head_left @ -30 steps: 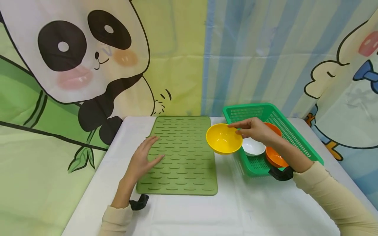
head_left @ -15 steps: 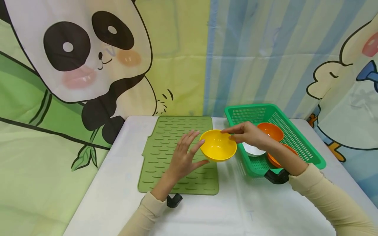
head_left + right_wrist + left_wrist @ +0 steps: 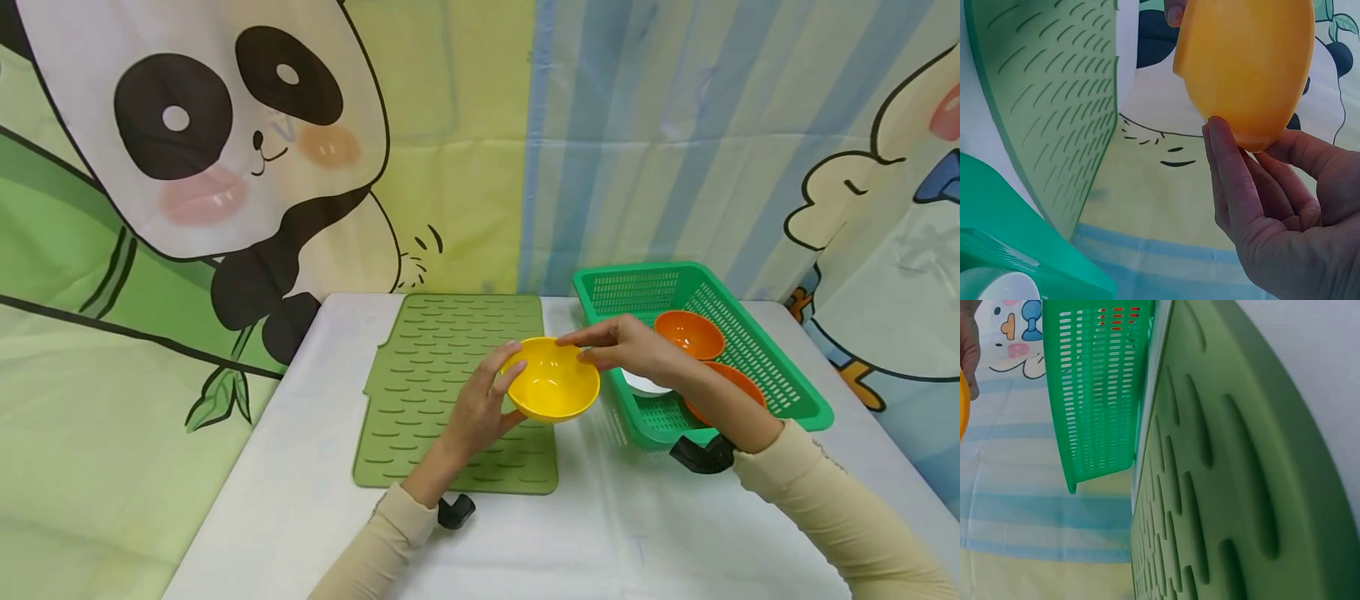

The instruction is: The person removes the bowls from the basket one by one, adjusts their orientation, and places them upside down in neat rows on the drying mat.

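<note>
A yellow bowl (image 3: 553,382) is held in the air above the right edge of the green ridged mat (image 3: 450,333), its inside facing up and towards the head camera. My left hand (image 3: 482,406) grips its left side, fingers over the rim and thumb underneath. At the upper right of the rim, my right hand (image 3: 626,346) pinches the bowl. From the right wrist view, the bowl's outer side (image 3: 1247,69) shows, with the right hand (image 3: 1279,200) pinching its edge. In the left wrist view only a sliver of the bowl appears at the left border.
Right of the mat stands a green plastic basket (image 3: 783,379). It contains two orange bowls (image 3: 690,333) and a white bowl (image 3: 643,384) partly hidden by the right arm. A white cloth (image 3: 525,550) covers the table, and a printed curtain (image 3: 457,142) hangs behind.
The left hand has come rightwards from over the mat and taken hold of the yellow bowl's left side. The bowl has moved slightly left and nearer, still pinched by the right hand.
</note>
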Demonstrator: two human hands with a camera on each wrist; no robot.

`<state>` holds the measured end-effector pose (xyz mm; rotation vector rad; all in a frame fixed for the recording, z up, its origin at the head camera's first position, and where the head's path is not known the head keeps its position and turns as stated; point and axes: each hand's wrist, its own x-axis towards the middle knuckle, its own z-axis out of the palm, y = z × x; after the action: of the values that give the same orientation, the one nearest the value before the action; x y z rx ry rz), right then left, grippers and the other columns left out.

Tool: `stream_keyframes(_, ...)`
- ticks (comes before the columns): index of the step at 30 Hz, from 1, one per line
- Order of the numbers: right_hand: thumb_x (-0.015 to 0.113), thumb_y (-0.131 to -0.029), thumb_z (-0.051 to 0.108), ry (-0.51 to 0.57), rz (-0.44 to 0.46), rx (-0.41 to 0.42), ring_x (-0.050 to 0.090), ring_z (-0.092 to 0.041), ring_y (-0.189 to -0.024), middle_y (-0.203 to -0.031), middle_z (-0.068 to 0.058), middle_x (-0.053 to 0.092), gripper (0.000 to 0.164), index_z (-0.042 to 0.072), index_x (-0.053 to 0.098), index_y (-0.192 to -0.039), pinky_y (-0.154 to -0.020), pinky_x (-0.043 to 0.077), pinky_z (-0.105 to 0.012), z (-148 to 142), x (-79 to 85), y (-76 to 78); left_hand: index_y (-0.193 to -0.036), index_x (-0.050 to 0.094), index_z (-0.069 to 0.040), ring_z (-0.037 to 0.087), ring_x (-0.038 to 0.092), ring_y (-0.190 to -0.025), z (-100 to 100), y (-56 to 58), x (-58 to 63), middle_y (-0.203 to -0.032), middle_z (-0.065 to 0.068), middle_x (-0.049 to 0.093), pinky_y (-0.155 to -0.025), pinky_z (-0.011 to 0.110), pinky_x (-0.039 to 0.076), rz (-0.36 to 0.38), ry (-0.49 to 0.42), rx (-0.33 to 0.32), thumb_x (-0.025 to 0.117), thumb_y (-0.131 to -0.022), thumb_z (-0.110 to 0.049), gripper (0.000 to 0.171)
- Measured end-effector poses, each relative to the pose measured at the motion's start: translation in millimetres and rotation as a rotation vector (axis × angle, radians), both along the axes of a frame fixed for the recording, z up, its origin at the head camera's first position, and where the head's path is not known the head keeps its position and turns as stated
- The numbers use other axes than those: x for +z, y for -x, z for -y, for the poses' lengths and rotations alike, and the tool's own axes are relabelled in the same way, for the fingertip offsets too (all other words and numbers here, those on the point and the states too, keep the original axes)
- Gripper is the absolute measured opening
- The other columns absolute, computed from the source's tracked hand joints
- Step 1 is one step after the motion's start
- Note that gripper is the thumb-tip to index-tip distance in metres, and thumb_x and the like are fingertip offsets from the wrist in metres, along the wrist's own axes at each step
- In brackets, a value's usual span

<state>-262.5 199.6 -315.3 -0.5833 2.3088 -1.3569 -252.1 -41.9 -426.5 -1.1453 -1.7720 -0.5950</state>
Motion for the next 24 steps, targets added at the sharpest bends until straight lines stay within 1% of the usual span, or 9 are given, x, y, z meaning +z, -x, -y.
stream_keyframes(4,0.058,-0.087,0.010,0.002,-0.007,0.005,0.062,-0.022,-0.096,-0.122,-0.015,0.056,0.033,0.008,0.059,-0.120,-0.079,0.052,-0.042,0.4,-0.3,-0.2,-0.125,0.036,0.001,0.034,0.041,-0.121,-0.4,-0.6,-1.4,-0.126,0.025,0.041,-0.099,0.035,0.039,0.000,-0.008,-0.011,0.071,-0.078,-0.025,0.064)
stream_keyframes(9,0.057,-0.087,0.009,0.009,0.001,0.004,0.062,-0.022,-0.097,-0.123,-0.014,0.055,0.033,0.009,0.059,-0.120,-0.079,0.052,-0.042,0.9,-0.8,0.2,-0.125,0.037,0.002,0.034,0.041,-0.120,0.5,-1.3,-0.8,-0.126,0.025,0.041,-0.098,0.034,0.040,-0.008,-0.009,-0.015,0.071,-0.077,-0.025,0.065)
stream_keyframes(12,0.057,-0.087,0.010,0.009,-0.006,0.005,0.061,-0.022,-0.099,-0.124,-0.014,0.054,0.033,0.009,0.058,-0.120,-0.081,0.051,-0.041,0.8,-0.7,0.1,-0.126,0.037,0.002,0.033,0.042,-0.120,0.6,-1.8,1.3,-0.126,0.026,0.042,-0.097,0.034,0.041,-0.008,-0.025,-0.024,0.072,-0.077,-0.024,0.066)
stream_keyframes(17,0.057,-0.088,0.013,0.017,-0.031,-0.004,0.057,-0.023,-0.105,-0.124,-0.012,0.054,0.033,0.011,0.058,-0.120,-0.084,0.051,-0.037,-0.4,2.1,-1.0,-0.130,0.038,0.001,0.031,0.045,-0.119,1.1,-2.7,8.3,-0.128,0.023,0.042,-0.095,0.031,0.043,0.016,-0.068,-0.043,0.071,-0.077,-0.024,0.067)
stream_keyframes(21,0.057,-0.088,0.016,0.038,-0.042,0.004,0.055,-0.024,-0.107,-0.124,-0.011,0.055,0.034,0.010,0.057,-0.121,-0.085,0.050,-0.037,-1.1,3.9,-2.2,-0.131,0.039,-0.002,0.030,0.046,-0.119,1.8,-4.9,17.1,-0.129,0.021,0.043,-0.093,0.029,0.044,0.055,-0.101,-0.073,0.070,-0.078,-0.024,0.066)
stream_keyframes(24,0.056,-0.089,0.019,0.037,-0.056,-0.001,0.055,-0.024,-0.107,-0.122,-0.010,0.056,0.034,0.010,0.056,-0.122,-0.084,0.050,-0.039,-1.6,5.0,-3.7,-0.130,0.042,0.000,0.030,0.047,-0.118,2.5,-8.6,24.7,-0.128,0.022,0.044,-0.091,0.029,0.046,0.103,-0.139,-0.119,0.070,-0.078,-0.025,0.064)
